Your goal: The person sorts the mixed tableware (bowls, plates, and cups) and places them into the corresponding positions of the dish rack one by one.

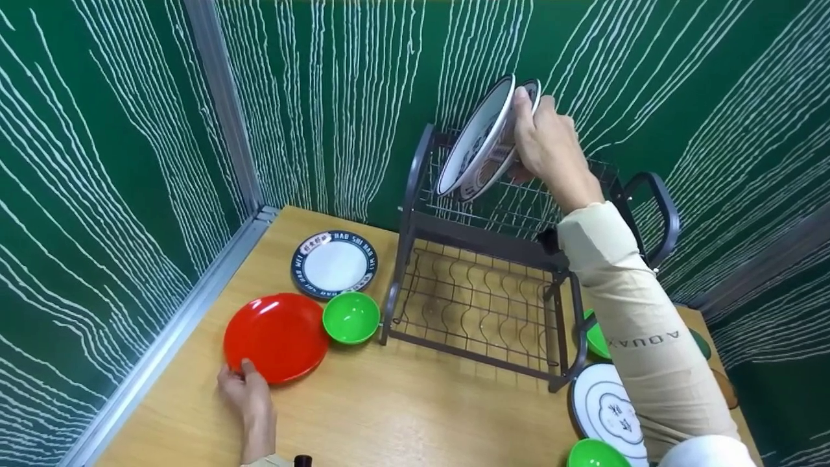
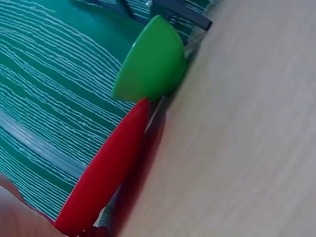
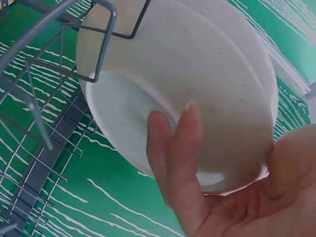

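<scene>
Pinches right-hand patterned plate [image 1: 498, 167] at dish rack [image 1: 480, 241] with right grip [image 1: 551, 139], red plate [image 1: 275, 337] near bench's [image 1: 389, 415] left edge with left grip [image 1: 246, 392].

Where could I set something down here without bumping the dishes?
The widest bare patch is the front middle of the table, between the left hand and the patterned plate on the right. In the rack, the lower tier is bare too. Left of the rack is crowded: red plate, green bowl, blue-rimmed plate.
</scene>
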### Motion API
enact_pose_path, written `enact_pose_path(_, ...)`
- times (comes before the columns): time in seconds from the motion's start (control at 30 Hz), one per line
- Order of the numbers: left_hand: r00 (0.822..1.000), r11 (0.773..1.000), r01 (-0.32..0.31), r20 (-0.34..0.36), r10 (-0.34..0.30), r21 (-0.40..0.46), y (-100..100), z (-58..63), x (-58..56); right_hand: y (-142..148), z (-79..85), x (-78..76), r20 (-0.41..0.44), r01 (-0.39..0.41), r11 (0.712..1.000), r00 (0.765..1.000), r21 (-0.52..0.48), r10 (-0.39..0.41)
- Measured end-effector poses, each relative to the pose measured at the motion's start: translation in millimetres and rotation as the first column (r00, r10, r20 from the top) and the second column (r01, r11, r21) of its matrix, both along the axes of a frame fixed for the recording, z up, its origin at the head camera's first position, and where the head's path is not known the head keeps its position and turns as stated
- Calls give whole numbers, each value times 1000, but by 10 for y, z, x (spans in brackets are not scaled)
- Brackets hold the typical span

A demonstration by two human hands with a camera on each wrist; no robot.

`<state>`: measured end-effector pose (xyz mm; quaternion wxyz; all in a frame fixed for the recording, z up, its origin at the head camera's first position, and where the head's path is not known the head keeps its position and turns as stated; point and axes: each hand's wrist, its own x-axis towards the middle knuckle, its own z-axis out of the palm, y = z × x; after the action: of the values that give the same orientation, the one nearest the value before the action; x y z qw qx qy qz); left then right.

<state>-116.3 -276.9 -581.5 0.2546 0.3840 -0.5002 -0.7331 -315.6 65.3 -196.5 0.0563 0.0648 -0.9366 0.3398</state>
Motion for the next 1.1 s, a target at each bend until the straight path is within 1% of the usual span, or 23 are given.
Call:
enact_pose_path(0.13, 1000, 1000, 6, -25, -6, 12, 28, -10, -19, 18, -14, 15, 16, -5, 1000, 1000, -17, 5)
enact_pose_path(0.27, 1000, 1000, -8, -2, 8, 24, 48, -12, -38, 23, -29, 26, 17, -7, 1000, 1000, -24, 8)
enact_pose_path(0.33, 999, 999, -36, 1, 36, 39, 53, -11, -54, 30, -32, 26, 14, -7, 1000, 1000, -24, 7)
enact_pose_path(0.47, 994, 988, -107, 5, 107, 113, 41, -13, -100, 40, -39, 21, 9, -9, 1000, 1000, -29, 9)
enact_pose_path(0.57, 987, 973, -162, 8, 163, 166, 18, -21, -127, 43, -46, 22, 12, -12, 999, 1000, -44, 13)
enact_pose_path(0.63, 981, 964, -191, 7, 193, 184, 3, -29, -135, 45, -49, 26, 15, -15, 998, 1000, -54, 16)
enact_pose_path(0.87, 965, 940, -250, -25, 263, 232, -6, -18, -137, 62, -48, 34, 24, -23, 998, 999, -65, 24)
enact_pose_path(1.0, 944, 921, -296, -72, 323, 254, -5, -12, -126, 69, -62, 37, 12, -30, 997, 999, -72, 31)
enact_pose_path(1.1, 928, 907, -327, -93, 361, 264, -12, -27, -109, 75, -75, 49, -2, -31, 997, 1000, -69, 31)
